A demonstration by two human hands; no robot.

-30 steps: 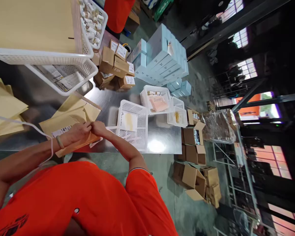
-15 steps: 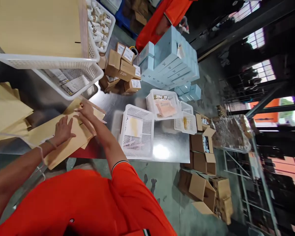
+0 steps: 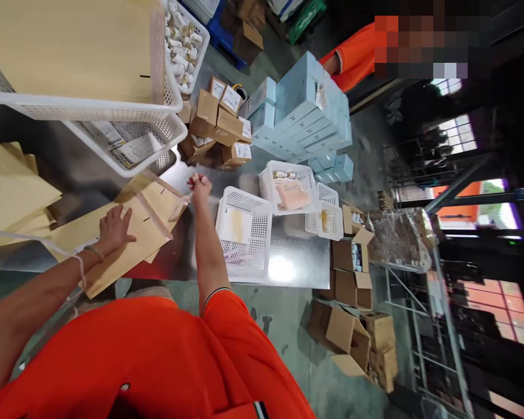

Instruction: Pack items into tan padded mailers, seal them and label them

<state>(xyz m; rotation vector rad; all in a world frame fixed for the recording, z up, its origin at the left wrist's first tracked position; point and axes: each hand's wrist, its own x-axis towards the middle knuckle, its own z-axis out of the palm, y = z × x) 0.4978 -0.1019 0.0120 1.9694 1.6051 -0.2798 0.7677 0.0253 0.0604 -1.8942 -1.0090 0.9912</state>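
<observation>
Two overlapping yellow kraft envelopes (image 3: 146, 233) lie on the metal table, their flap ends toward the right, with a pale strip along the edge. My left hand (image 3: 116, 228) rests flat on the envelopes, fingers spread. Off their right end, my right hand (image 3: 201, 187) is raised over the table with its fingers pinched together. A faint clear streak shows by its fingertips, but I cannot make out what they hold. The lower envelope's bottom corner reaches past the table's front edge.
More envelopes (image 3: 13, 192) lie at left. Behind them stand a basket (image 3: 91, 110) of envelopes and a basket (image 3: 131, 169) of labelled packets. Small brown boxes (image 3: 227, 125), light blue boxes (image 3: 297, 110) and white baskets (image 3: 266, 233) occupy the table. A co-worker's orange sleeve (image 3: 353, 52) shows behind.
My right hand has moved off the envelopes to the right, uncovering their flap end. My left hand stays in place. The co-worker has shifted right behind the blue boxes.
</observation>
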